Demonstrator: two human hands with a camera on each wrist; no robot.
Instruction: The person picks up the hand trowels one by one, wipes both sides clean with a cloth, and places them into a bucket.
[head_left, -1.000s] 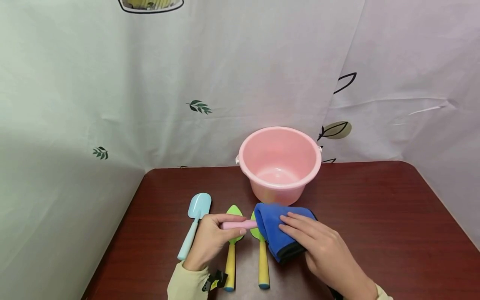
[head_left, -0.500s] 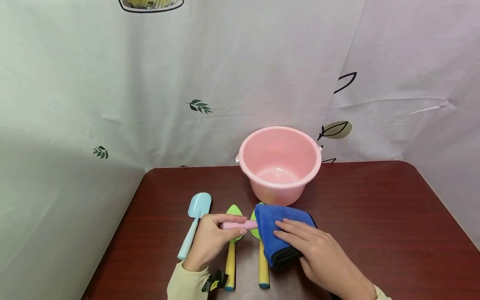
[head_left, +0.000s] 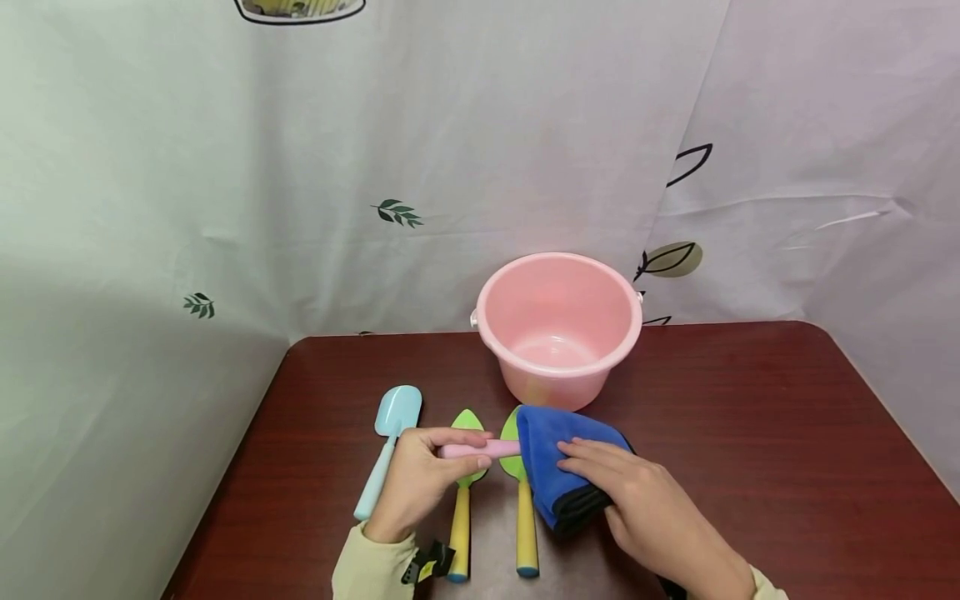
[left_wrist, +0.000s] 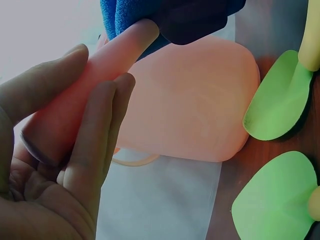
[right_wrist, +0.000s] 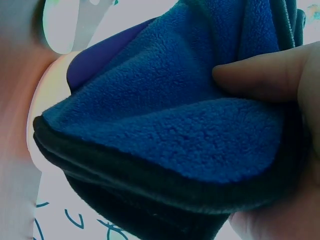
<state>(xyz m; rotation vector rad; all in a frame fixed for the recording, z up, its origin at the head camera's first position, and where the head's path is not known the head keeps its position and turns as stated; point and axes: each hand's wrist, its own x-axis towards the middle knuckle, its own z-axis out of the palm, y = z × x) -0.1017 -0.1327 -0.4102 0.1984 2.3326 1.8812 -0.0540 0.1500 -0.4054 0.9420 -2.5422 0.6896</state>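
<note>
- Left hand point(head_left: 422, 483): thumb and fingers grip the pink handle point(head_left: 504, 448) of a small tool near its free end; handle lies roughly level, crosswise, above the table point(head_left: 757, 433).
- Tool head: mostly covered by the blue cloth point(head_left: 542, 454); a dark purple part point(right_wrist: 95, 62) shows past the cloth edge in the right wrist view.
- Right hand point(head_left: 648, 500): fingers spread over the top of the cloth, thumb on the opposite face, cloth and covered tool head between them. Cloth is folded, edged in black.
- Two green trowels with yellow handles lie side by side on the table, blades pointing away from the person: left one point(head_left: 461, 529) partly hidden by the left fingers, right one point(head_left: 527, 527) partly hidden by pink handle and cloth.
- Light blue trowel point(head_left: 397, 410): on the table, just beside the left hand, on its outer side.
- Pink bucket point(head_left: 555, 390): upright at the back of the table, just beyond the cloth.
- Black strap point(head_left: 429, 562) at the left wrist, by a pale yellow sleeve point(head_left: 372, 568).
- Pale sheet point(head_left: 525, 125) with leaf prints hangs behind the table.
</note>
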